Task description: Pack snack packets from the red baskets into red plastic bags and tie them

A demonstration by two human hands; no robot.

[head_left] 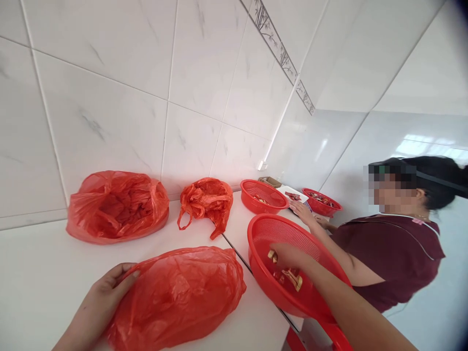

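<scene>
The work looks under way, though how far along it is can only be judged loosely. Inside the large red basket (281, 229), a few gold-and-red wrapped pieces (298, 282) lie loose, so handling them appears unfinished. The right hand (287, 254) is down in this basket, with a gold piece at its fingertips; whether it is clamped on that piece or only touching it, I cannot tell. Left of the basket, on the worktop (36, 273), the left hand (109, 290) pinches the edge of the front red bag (179, 297), whose mouth gapes. The two hands are well apart. No pieces can be made out through the bag's film, so filling, if any, seems slight.

Beyond the basket to its left are a small crumpled bag (206, 200) and a bigger bag (84, 219); folds hide what either contains. Behind the basket, a second basket (256, 202) holds some pieces, too small to count. The large basket's near side is covered by the right forearm, and a co-worker's other hand, past the basket, is mostly hidden.
</scene>
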